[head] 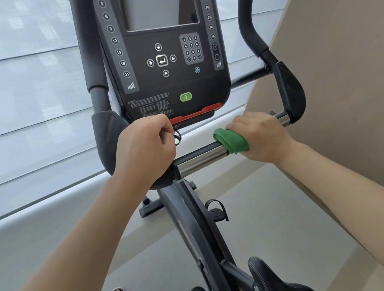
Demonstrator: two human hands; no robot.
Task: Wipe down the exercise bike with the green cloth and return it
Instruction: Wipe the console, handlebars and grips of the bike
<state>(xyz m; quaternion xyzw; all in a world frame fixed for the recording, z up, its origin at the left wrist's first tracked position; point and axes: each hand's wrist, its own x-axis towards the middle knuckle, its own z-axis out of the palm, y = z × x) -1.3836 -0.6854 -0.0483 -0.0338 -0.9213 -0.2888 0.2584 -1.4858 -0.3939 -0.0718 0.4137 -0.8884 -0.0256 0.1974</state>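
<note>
Cloth [232, 141] is green and sits at about 3 o'clock from the middle of the view, wrapped around the shiny metal bar [201, 160] of the exercise bike [191, 218]. Your right hand [261, 136] grips the cloth and the bar together, with the fingers curled over the top. Your left hand [146, 147] is at 9 o'clock from the cloth, just under the console [165, 58]. Its fingers are curled into a fist near a small dark cord or clip, but you cannot tell from here whether it really pinches something.

You are in the wiping step, on the handle bar. To do it well, keep the cloth fully around the bar so it touches all sides, and slide it along the whole shiny part toward 9 o'clock, up to the black padded grip [110, 141]. Press evenly and turn your wrist a little, so the underside is cleaned too. The console, the saddle [274, 281] at 5 o'clock and the pedals seem to wait for their turn, and the cloth is not yet returned.
</note>
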